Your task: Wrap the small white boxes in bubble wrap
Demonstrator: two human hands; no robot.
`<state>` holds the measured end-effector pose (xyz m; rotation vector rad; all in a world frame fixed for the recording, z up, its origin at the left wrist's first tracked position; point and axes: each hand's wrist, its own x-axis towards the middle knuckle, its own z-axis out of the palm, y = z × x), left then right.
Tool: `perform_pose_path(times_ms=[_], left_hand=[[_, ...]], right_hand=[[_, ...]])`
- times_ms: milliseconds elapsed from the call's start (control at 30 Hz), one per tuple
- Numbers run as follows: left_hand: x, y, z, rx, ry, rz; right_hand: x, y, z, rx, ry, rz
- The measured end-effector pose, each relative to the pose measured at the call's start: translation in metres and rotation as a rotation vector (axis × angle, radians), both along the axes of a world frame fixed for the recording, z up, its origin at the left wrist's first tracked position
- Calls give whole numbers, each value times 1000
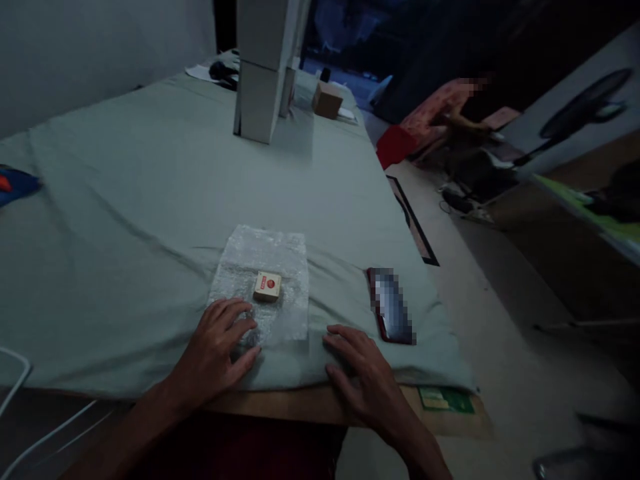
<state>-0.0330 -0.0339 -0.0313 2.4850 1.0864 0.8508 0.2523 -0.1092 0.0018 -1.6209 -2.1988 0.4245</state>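
Observation:
A small cream-coloured box (268,286) with red print lies on a sheet of clear bubble wrap (293,257), which is spread on the pale green cloth. My left hand (220,347) rests over the lower left edge of the wrap, fingers apart, just short of the box and holding nothing. To the right of the wrap, my right hand (363,370) lies on the cloth near the table's front edge, its fingers spread and empty. Beyond its fingertips is a phone (393,307) with a red edge.
Tall white boxes (260,80) and a brown carton (327,101) stand farther back on the cloth-covered table (150,173). A blue item (17,185) is at the far left. Off to the right, a person (435,110) bends forward near a fan (585,107).

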Motion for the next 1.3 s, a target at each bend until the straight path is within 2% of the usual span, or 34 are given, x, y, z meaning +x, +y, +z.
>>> perform_pose_path(times_ms=[100, 233, 367, 433, 500, 567, 733, 800, 867, 967, 1067, 1133, 1300], left_hand=[[4, 0, 0, -15, 42, -67], [2, -1, -4, -16, 86, -102], [1, -4, -4, -28, 102, -104], [3, -5, -1, -44, 110, -94], [6, -5, 3, -67, 122, -76], [9, -4, 6, -96, 159, -80], [16, -2, 9, -95, 213, -143], [18, -3, 11, -101, 200, -182], [20, -3, 14, -127, 178, -215], [23, -4, 18, -188, 168, -274], [23, -3, 20, -229, 150, -326], [21, -2, 19, -252, 133, -342], [15, -1, 15, -293, 96, -368]], right_hand=[[2, -16, -5, -13, -79, -42], [17, -44, -6, 12, -20, -124], [51, -74, 6, 177, -47, -343], [63, -78, 14, 229, -82, -393], [61, -70, 23, 252, -91, -370], [43, -52, 34, 300, -45, -307], [-42, 14, 61, 247, 200, 82], [-71, 44, 66, 176, 228, 247], [-88, 71, 65, 106, 209, 339], [-93, 94, 56, -40, 64, 350], [-80, 96, 39, -208, -107, 313], [-67, 92, 27, -226, -136, 223], [-57, 96, 4, -126, 49, 54]])
